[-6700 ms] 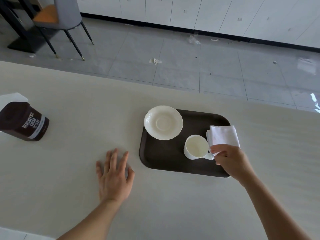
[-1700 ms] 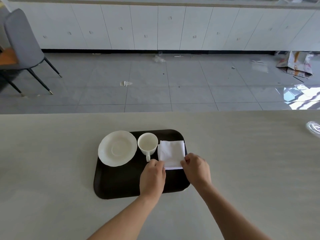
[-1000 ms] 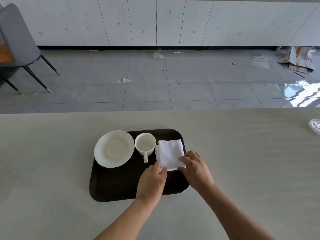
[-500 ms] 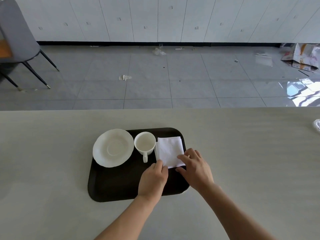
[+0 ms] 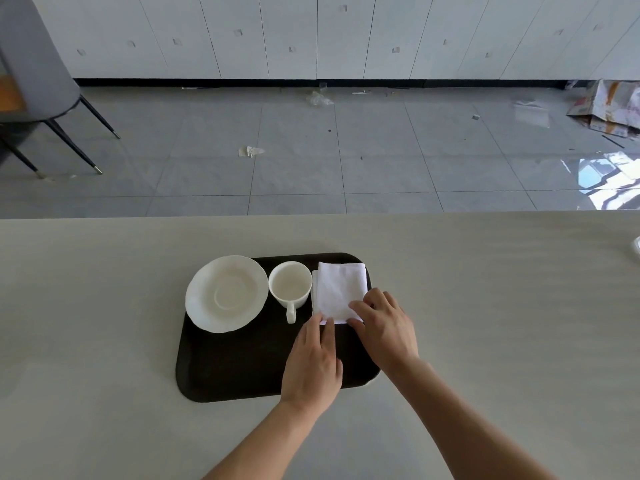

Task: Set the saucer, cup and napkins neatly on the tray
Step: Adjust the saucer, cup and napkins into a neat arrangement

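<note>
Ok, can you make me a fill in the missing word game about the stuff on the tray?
1. The cup stands between the saucer and the ____.
2. The cup's handle points ____ the person.
3. Both hands, left hand and right hand, touch the ____ edge of the napkins.
4. The tray is ____ in colour.

Missing words: napkins; toward; near; dark brown

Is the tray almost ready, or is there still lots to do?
Almost ready. The saucer, cup and napkins all sit in a row along the far side of the dark tray, though the saucer hangs over its left edge. The left hand and right hand are touching the napkins' near edge, squaring the stack. What's left: finish that, and maybe nudge the saucer fully on.
</note>
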The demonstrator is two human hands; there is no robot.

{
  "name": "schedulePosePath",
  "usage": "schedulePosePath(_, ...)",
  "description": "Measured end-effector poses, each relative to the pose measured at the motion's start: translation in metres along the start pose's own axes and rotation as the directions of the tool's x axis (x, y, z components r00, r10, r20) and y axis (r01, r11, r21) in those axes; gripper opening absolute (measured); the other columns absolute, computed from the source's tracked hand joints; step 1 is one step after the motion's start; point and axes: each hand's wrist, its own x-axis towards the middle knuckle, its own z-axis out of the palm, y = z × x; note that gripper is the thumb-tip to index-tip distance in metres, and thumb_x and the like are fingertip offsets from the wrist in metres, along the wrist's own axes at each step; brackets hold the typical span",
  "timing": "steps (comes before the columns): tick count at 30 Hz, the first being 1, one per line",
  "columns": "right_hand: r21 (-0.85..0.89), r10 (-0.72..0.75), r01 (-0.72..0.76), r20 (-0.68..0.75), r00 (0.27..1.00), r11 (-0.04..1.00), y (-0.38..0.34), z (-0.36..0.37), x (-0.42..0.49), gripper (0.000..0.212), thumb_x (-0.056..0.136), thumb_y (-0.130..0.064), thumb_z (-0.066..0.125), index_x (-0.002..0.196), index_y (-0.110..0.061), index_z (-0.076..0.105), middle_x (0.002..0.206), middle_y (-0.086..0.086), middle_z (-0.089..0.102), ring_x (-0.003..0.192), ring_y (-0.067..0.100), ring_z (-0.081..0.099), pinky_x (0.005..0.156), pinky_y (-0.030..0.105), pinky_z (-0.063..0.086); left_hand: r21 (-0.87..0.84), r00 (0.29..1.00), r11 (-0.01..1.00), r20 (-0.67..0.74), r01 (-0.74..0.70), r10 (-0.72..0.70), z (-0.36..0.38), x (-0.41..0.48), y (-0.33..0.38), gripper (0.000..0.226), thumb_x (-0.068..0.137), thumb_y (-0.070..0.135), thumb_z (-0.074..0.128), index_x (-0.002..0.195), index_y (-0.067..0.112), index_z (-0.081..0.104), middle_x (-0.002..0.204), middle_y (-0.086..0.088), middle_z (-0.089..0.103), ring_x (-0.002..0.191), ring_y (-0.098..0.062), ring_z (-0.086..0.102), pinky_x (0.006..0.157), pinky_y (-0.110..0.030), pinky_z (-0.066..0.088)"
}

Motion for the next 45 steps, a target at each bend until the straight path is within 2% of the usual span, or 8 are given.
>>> schedulePosePath(6,-0.015,-0.028,0.028,-0.032,0.999,1.0,0.001,0.005,0.004,0.014,0.072,-0.02,0.078,0.083,-0.019,0.069,0.093,0.001,0.06,0.079,0.027,0.055,0.058,0.034,0.049,-0.023,1.0,1.0,-0.019,0.0,-0.001,0.005,-0.002,-0.004,0.053,0.08,0.017,0.058,0.131,0.01,0.048,0.139,-0.013,0.046,0.125,-0.024,0.053,0.106,-0.033,0.047)
schedulePosePath(17,0.046,-0.132,0.131,0.024,0.991,0.99,0.01,0.014,0.017,0.019,0.079,-0.013,0.073,0.098,-0.014,0.072,0.12,0.011,0.063,0.1,0.037,0.057,0.079,0.043,0.054,0.088,1.0,0.996,0.015,0.014,-0.015,0.014,-0.006,-0.007,0.057,0.084,0.022,0.061,0.138,0.008,0.049,0.152,-0.02,0.039,0.142,-0.033,0.039,0.112,-0.04,0.041)
schedulePosePath(20,0.042,-0.148,0.147,0.033,0.988,0.988,0.012,0.012,0.017,0.029,0.081,-0.023,0.072,0.109,-0.018,0.07,0.126,0.005,0.061,0.109,0.034,0.055,0.087,0.046,0.052,0.099,1.0,0.995,0.01,0.007,-0.008,0.014,-0.006,-0.007,0.056,0.084,0.022,0.06,0.137,0.009,0.049,0.151,-0.021,0.04,0.142,-0.034,0.038,0.112,-0.041,0.042)
schedulePosePath(22,0.039,-0.12,0.117,0.068,0.99,0.992,0.012,0.01,0.02,0.05,0.084,-0.039,0.066,0.13,-0.021,0.059,0.139,0.001,0.054,0.126,0.029,0.047,0.103,0.045,0.044,0.103,1.0,0.995,0.001,-0.001,0.001,0.013,-0.006,-0.007,0.057,0.084,0.023,0.061,0.138,0.011,0.049,0.152,-0.02,0.039,0.143,-0.034,0.036,0.111,-0.041,0.043)
schedulePosePath(25,0.024,-0.018,0.014,0.161,0.987,1.0,0.013,0.011,0.034,0.069,0.096,-0.05,0.042,0.154,-0.019,0.023,0.162,-0.004,0.022,0.15,0.018,0.011,0.122,0.041,0.015,0.119,1.0,0.993,-0.012,-0.015,0.017,0.013,-0.004,-0.007,0.057,0.086,0.026,0.059,0.139,0.01,0.047,0.153,-0.02,0.038,0.146,-0.034,0.031,0.111,-0.041,0.042)
schedulePosePath(27,-0.03,-0.013,0.02,0.223,0.975,0.999,0.012,0.013,0.044,0.067,0.099,-0.051,0.03,0.156,-0.02,0.011,0.165,-0.007,0.007,0.151,0.015,-0.004,0.123,0.04,0.003,0.14,0.999,0.99,-0.01,-0.032,0.034,0.014,-0.001,-0.006,0.057,0.087,0.029,0.055,0.14,0.01,0.045,0.154,-0.02,0.036,0.148,-0.032,0.027,0.112,-0.041,0.041)
schedulePosePath(32,-0.087,-0.087,0.12,0.313,0.946,0.989,0.013,0.018,0.052,0.064,0.101,-0.05,0.026,0.156,-0.021,0.01,0.165,-0.008,0.004,0.15,0.012,-0.009,0.122,0.041,-0.003,0.16,1.0,0.987,0.011,-0.018,0.016,0.013,0.0,-0.006,0.056,0.09,0.034,0.05,0.14,0.008,0.046,0.156,-0.02,0.035,0.149,-0.03,0.025,0.112,-0.042,0.041)
schedulePosePath(45,-0.125,-0.334,0.391,0.328,0.884,0.912,0.003,0.019,0.07,0.058,0.102,-0.043,0.026,0.155,-0.034,0.003,0.164,-0.015,0.003,0.151,0.02,-0.005,0.121,0.05,0.003,0.181,0.999,0.983,0.034,-0.025,0.02,0.009,-0.001,-0.005,0.058,0.09,0.034,0.053,0.141,0.007,0.047,0.157,-0.021,0.033,0.149,-0.031,0.026,0.112,-0.044,0.041)
